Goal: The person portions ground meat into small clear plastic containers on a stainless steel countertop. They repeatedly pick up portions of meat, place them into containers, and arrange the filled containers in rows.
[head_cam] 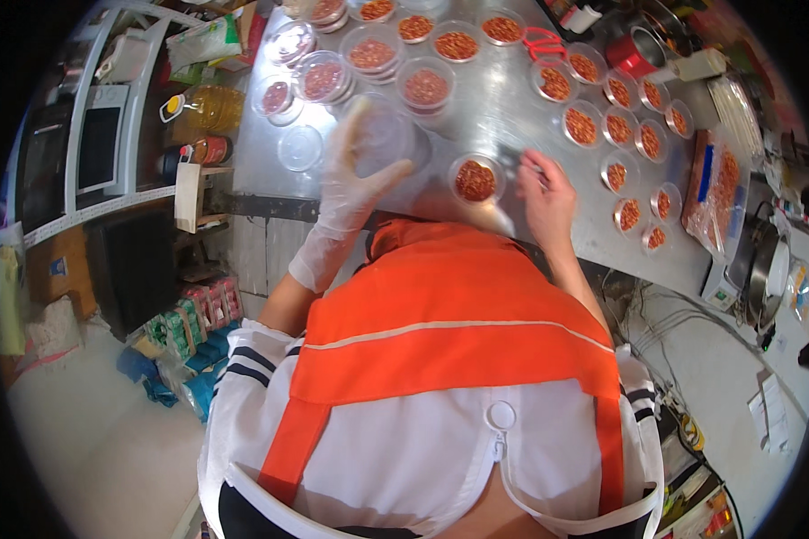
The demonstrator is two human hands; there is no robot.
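My left hand [350,182], in a translucent glove, grips a blurred clear round plastic piece [385,138] between thumb and fingers. Whether that is a tub or a stack of lids cannot be told. My right hand [547,192] is bare, fingers curled, just right of a clear tub of red chili flakes [475,180] near the steel table's front edge. Motion blur hides whether its fingertips hold anything. A clear lid [301,148] lies flat left of my gloved hand. Beyond stand stacked tubs with reddish contents [426,87].
More chili tubs [581,127] spread over the right of the steel table [485,108]. Red-handled scissors [545,44] lie at the back. A bag of chili flakes [720,188] rests by the right edge. Oil bottles [212,108] stand left, and cables [661,316] hang at the right.
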